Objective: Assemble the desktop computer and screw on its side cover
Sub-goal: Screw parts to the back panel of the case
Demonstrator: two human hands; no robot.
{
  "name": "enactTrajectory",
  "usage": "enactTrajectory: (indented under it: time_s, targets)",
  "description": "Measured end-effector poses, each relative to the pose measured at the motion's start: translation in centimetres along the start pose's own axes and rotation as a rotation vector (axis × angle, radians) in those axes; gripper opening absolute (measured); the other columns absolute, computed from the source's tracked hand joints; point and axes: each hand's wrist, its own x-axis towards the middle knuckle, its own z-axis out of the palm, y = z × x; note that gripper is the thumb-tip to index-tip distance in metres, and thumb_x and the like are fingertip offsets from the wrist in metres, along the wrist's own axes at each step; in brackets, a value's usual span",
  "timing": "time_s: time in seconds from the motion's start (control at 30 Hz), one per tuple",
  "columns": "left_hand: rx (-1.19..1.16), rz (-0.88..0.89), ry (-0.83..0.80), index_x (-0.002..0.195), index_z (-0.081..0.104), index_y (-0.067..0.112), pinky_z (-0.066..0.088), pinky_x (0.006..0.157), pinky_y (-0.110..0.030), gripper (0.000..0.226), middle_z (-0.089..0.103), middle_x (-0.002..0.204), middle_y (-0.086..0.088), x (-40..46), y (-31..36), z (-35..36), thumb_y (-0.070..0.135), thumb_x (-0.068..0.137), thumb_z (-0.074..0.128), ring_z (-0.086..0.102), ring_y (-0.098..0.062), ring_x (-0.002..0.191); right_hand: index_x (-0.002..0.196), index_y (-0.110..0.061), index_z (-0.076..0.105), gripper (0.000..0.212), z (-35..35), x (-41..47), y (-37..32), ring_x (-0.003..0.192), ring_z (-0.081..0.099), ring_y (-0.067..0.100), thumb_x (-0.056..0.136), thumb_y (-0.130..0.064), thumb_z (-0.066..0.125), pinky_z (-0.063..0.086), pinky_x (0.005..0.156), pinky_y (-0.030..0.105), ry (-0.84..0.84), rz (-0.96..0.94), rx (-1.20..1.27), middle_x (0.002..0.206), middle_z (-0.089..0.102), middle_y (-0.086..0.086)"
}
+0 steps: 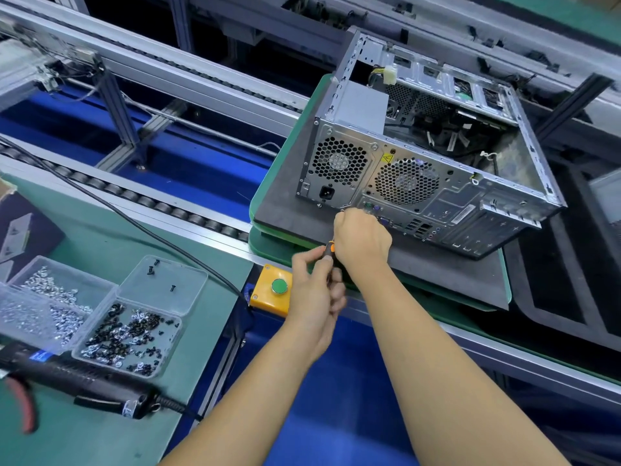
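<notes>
desktop computer case (pixel 420 169): bare grey metal, on its side on dark pad (pixel 437 274), open side up, side cover off, rear panel with fan grilles facing viewer, long axis running away rightward. right hand (pixel 361 238) fingers curled at rear panel lower edge, contents hidden. left hand (pixel 316 290) grips orange-black screwdriver (pixel 331 248) just below case.

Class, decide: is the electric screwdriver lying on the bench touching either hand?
Apart. The head view shows the electric screwdriver lying left, green bench between it and both hands.

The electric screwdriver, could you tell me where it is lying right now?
It lies in the head view's lower left on the green bench, just in front of the screw trays.
</notes>
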Motion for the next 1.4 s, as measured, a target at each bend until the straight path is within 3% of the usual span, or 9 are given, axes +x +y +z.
enactTrajectory:
  time_s: [0.13,0.2,0.43,0.7,0.8,0.97,1.03,1.3,1.4]
  targets:
    - [1.117,0.647,0.034,0.106,0.046,0.026,0.051,0.067,-0.040,0.017,0.058,0.099,0.006,0.4,0.3,-0.9,0.010,0.100,0.047,0.057,-0.020,0.082,0.088,-0.012,0.066,0.036,-0.2,0.1,0.0,0.082,0.059,0.033,0.101,-0.033,0.040,0.036,0.068,0.034,-0.005,0.018,0.070,0.099,0.071,0.013]
    - [1.282,0.745,0.078,0.108,0.044,0.031,0.051,0.063,-0.044,0.022,0.054,0.098,0.006,0.3,0.0,-0.9,0.012,0.098,0.049,0.056,-0.020,0.079,0.093,-0.011,0.069,0.036,-0.4,0.3,0.0,0.084,0.059,0.033,0.102,-0.030,0.041,0.035,0.068,0.033,-0.023,0.057,0.107,0.103,0.071,0.014]
    - [-0.200,-0.155,0.016,0.098,0.048,0.014,0.026,0.034,-0.020,0.020,0.052,0.066,-0.004,-0.7,-0.3,0.5,0.033,0.102,0.052,0.037,-0.010,0.041,0.107,-0.009,0.070,0.026,-0.4,0.3,-0.1,0.109,0.067,0.036,0.103,-0.017,0.046,0.038,0.073,0.034,-0.039,0.054,0.049,0.117,0.071,0.015]
    - [1.410,0.811,0.380,0.094,0.037,0.034,0.028,0.044,-0.028,0.018,0.054,0.079,0.012,-0.4,0.2,-0.3,0.036,0.097,0.055,0.048,-0.013,0.058,0.100,-0.009,0.071,0.041,-0.7,0.3,0.2,0.092,0.064,0.035,0.102,-0.033,0.038,0.040,0.071,0.035,-0.036,0.038,0.125,0.106,0.071,0.016]
    - [1.275,0.820,0.273,0.099,0.042,0.036,0.035,0.046,-0.030,0.022,0.047,0.097,0.012,0.3,0.2,-0.4,0.029,0.091,0.061,0.050,-0.009,0.069,0.106,-0.008,0.073,0.039,-0.9,0.6,0.1,0.101,0.065,0.037,0.103,-0.028,0.040,0.037,0.072,0.035,-0.059,0.077,0.127,0.112,0.070,0.018]
    - [0.209,-0.022,0.031,0.106,0.043,0.019,0.029,0.036,-0.023,0.026,0.060,0.065,-0.006,-0.1,-0.1,0.1,0.044,0.100,0.046,0.044,-0.015,0.039,0.104,-0.009,0.072,0.032,-0.6,0.1,0.0,0.103,0.067,0.036,0.104,-0.018,0.042,0.039,0.070,0.035,-0.034,0.035,0.039,0.112,0.072,0.014]
    - [0.109,-0.092,0.021,0.110,0.044,0.015,0.027,0.037,-0.021,0.022,0.055,0.060,-0.003,0.2,-0.3,0.0,0.037,0.105,0.045,0.037,-0.012,0.039,0.104,-0.009,0.072,0.033,-0.5,0.2,0.2,0.103,0.067,0.036,0.105,-0.020,0.041,0.039,0.070,0.035,-0.019,0.022,0.039,0.111,0.072,0.014]
    - [1.192,0.697,0.351,0.097,0.038,0.042,0.040,0.055,-0.033,0.013,0.058,0.076,0.015,0.4,-0.4,-1.1,0.041,0.099,0.051,0.056,-0.008,0.067,0.083,-0.013,0.062,0.036,-0.5,0.4,0.3,0.080,0.056,0.033,0.102,-0.034,0.039,0.036,0.066,0.034,-0.020,0.015,0.102,0.090,0.064,0.011]
    - [1.163,0.742,0.278,0.099,0.041,0.037,0.040,0.057,-0.027,0.025,0.056,0.092,0.014,0.6,-0.9,-1.1,0.030,0.093,0.064,0.055,-0.007,0.079,0.099,-0.012,0.072,0.034,-0.5,0.7,0.4,0.097,0.065,0.035,0.103,-0.026,0.042,0.036,0.068,0.034,-0.045,0.024,0.087,0.099,0.068,0.012]
